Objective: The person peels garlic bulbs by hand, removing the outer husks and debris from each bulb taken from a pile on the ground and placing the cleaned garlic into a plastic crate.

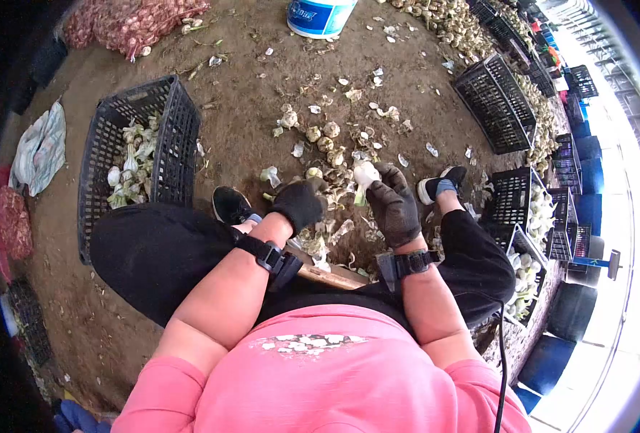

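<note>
My right hand [396, 206], in a dark glove, pinches a white peeled garlic bulb [365, 173] with a short green stem pointing down. To its left, my left hand [300, 204], also in a dark glove, is closed with its fingers curled. Whatever it may grip is hidden. Just beyond my left fingertips lies another garlic bulb [314, 173] on the ground. Several unpeeled garlic bulbs [325, 143] lie on the dirt farther ahead. Loose garlic skins [320, 252] are scattered below and between my hands.
A black crate [172, 137] with garlic stands by my left knee. On the right are another black crate [494, 105] and a crate of white garlic bulbs [525, 278]. A white-and-blue bucket [320, 18] and red mesh sacks [129, 25] stand ahead. A pale bag [38, 148] lies far left.
</note>
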`<state>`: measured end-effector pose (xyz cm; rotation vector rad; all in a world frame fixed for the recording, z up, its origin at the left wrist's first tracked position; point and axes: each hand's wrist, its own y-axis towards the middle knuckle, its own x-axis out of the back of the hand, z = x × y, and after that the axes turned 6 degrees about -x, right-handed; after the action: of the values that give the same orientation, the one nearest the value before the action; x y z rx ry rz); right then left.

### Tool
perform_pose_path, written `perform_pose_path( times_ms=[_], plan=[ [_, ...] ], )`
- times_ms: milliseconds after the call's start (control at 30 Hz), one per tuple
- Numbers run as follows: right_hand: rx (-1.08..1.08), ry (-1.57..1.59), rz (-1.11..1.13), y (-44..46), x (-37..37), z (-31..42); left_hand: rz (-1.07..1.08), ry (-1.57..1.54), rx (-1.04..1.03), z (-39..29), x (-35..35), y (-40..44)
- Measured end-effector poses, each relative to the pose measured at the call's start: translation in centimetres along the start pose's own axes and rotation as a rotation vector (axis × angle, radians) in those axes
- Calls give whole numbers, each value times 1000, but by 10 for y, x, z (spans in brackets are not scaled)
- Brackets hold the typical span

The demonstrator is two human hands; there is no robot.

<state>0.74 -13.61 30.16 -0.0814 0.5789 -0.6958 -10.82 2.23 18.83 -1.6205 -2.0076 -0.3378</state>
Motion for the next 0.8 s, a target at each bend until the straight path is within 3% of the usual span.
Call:
perform_pose_path(
  times_ms=[33,100,133,167,233,300,367,400,433,533,567,633,667,700,767,800],
  plan=[
    [5,0,2,1,-1,0,-2,4,-4,-7,3,-1],
    [29,-121,-51,1,-3,-2,-383,-167,-300,-49,19,-10],
    [38,-202,-64,-1,-2,-2,-62,-640,115,-87,44,-16],
    [34,-201,-65,-1,-2,-5,-61,-641,119,-93,41,-16],
    [100,-404,-49,3,-2,-13,-88,-738,-145,-98,37,-20],
    [-17,-354,-71,0,-22,-5,-151,-646,-135,-79,19,-16],
    [-46,-498,-56,-1,-34,1,-496,-370,-282,-74,16,-14],
    [43,-685,-68,3,-28,-7,-453,-274,-136,-71,13,-18],
    [43,-686,-69,4,-33,-7,-452,-275,-136,-78,20,-21],
    [486,-1262,-261,8,-31,-13,-272,-105,26,-83,23,-23],
    [486,-1264,-261,10,-24,-18,-315,-174,-3,-78,20,-21],
    [106,-669,-318,11,-18,-25,-361,-245,-30,-74,20,-20],
    [110,-403,-335,10,-19,-25,-344,-350,-67,-76,23,-22],
    [111,-404,-335,10,-17,-24,-324,-455,-106,-79,26,-23],
    [-87,-204,-358,8,-9,-18,-236,-579,-124,-81,28,-22],
    [-51,-345,-316,7,-4,-14,-144,-702,-138,-82,29,-21]
  ],
)
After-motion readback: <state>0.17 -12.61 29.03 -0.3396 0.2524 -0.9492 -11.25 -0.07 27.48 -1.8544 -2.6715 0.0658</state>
